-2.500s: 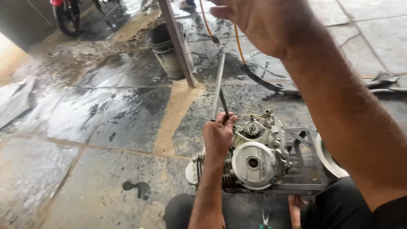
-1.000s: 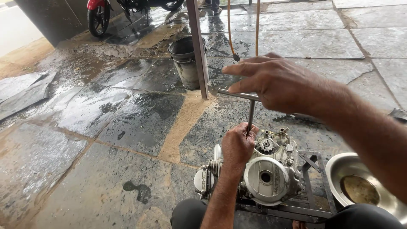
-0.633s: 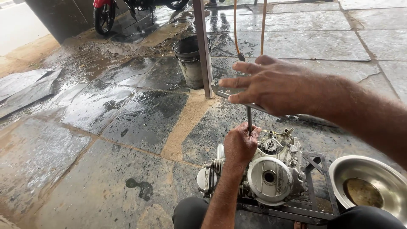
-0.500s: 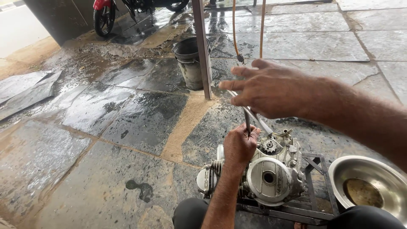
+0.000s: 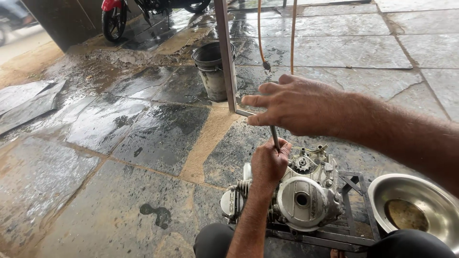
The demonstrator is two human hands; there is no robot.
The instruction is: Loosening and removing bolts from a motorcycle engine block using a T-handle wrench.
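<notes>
The person's right hand (image 5: 299, 105) hovers above the engine with its fingers curled over the crossbar of a T-handle wrench (image 5: 274, 137), gripping the top of the tool; one end of the bar sticks out past the fingertips toward the left. Straight below it, the left hand (image 5: 268, 162) is closed around the wrench's thin shaft, steadying it where it runs down. The shaft stands nearly upright, passing from the right hand down through the left fist, and its lower tip is hidden behind that fist, so where it seats cannot be made out.

Just beneath and to the right of the left hand sits a motorcycle engine (image 5: 301, 196), silver-grey, its round side cover facing the camera and a small sprocket showing on top. It rests on a dark metal stand (image 5: 354, 224) that lies on the floor between the person's knees. Just beside the stand on the right is a metal bowl (image 5: 413, 208) with brownish liquid in its bottom.

Farther out, the stone floor (image 5: 119, 157) is wet. A metal bucket (image 5: 213, 69) stands against an upright post (image 5: 225, 52), and a red motorcycle (image 5: 114, 16) is parked at the far edge.
</notes>
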